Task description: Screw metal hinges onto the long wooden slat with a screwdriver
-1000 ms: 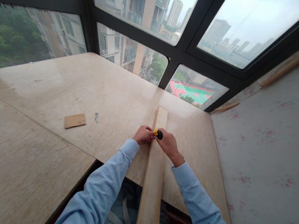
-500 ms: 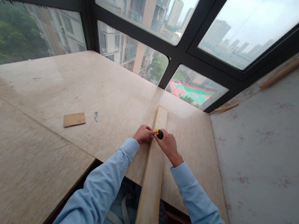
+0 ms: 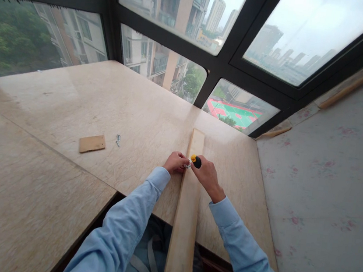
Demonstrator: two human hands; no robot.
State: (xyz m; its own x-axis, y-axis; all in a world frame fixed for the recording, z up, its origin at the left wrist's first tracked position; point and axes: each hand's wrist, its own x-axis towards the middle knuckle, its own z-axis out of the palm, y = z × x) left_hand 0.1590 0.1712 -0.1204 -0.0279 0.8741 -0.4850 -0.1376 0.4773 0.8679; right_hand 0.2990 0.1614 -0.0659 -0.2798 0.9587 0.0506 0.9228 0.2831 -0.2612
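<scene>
A long pale wooden board (image 3: 185, 225) lies on the stone-look countertop, its near end jutting past the front edge over my lap. My right hand (image 3: 208, 177) is closed around the black and yellow handle of a screwdriver (image 3: 195, 160), above the board. At the board's left edge, my left hand (image 3: 176, 162) pinches a small shiny metal piece (image 3: 187, 166). Its exact kind is too small to make out, and the fingers partly cover it. The screwdriver's tip is hard to see among the fingers.
To the left, a small thin wooden plate (image 3: 92, 144) with holes at one end rests on the countertop (image 3: 144, 114). Several loose screws (image 3: 118, 139) lie beside it. Windows (image 3: 163, 70) border the far side, and a papered wall (image 3: 313, 192) stands to the right.
My right hand and the screwdriver have shifted slightly right, away from the left fingers, so more of the metal piece shows. The whole view has shifted a little.
</scene>
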